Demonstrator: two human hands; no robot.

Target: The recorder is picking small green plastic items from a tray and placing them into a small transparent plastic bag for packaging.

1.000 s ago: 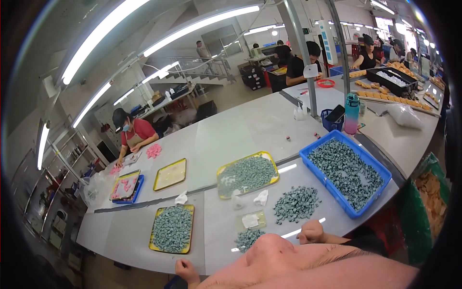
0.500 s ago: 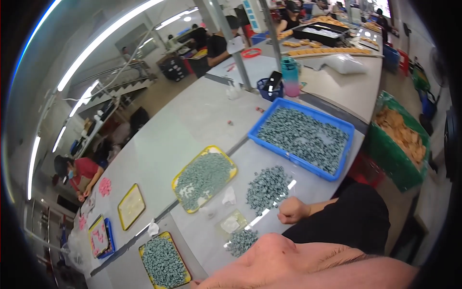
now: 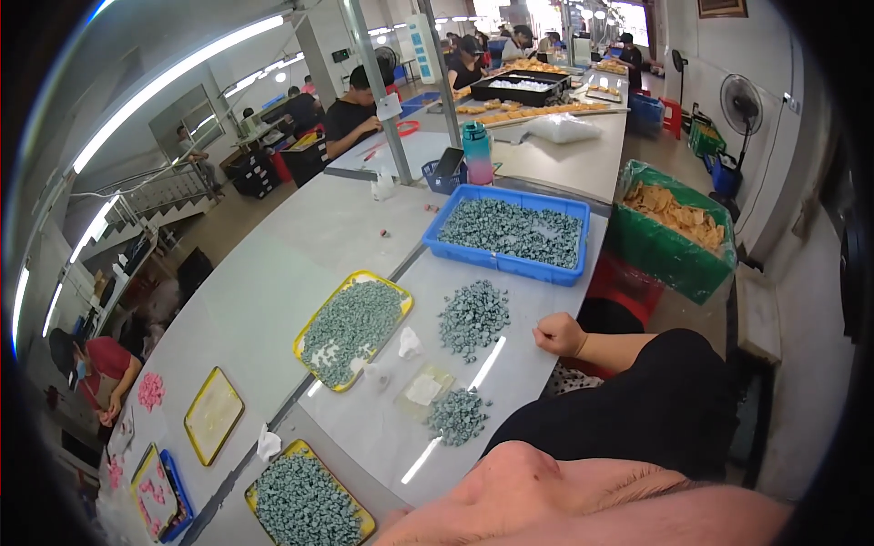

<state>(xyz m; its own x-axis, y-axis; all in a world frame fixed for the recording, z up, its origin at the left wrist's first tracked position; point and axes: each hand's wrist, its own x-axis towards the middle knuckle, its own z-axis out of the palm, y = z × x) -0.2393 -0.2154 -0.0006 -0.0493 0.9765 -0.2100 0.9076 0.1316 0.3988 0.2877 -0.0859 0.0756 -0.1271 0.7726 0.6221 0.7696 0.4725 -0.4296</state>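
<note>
The right hand [image 3: 559, 335] was at the table's [image 3: 421, 284] edge, fingers curled into a fist that hid any contents. Near it lay heaped green pieces [image 3: 473, 318], shapes indistinct. The left hand's fingers were out of sight. A yellow tray [image 3: 366, 525] was cut off below.

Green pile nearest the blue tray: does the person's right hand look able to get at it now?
Likely yes: the right hand is near the green pile, with nothing visible between them.

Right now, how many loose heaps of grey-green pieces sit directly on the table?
2: larger heap near the large blue tray, smaller heap beside the flat white square. No others visible.
</note>
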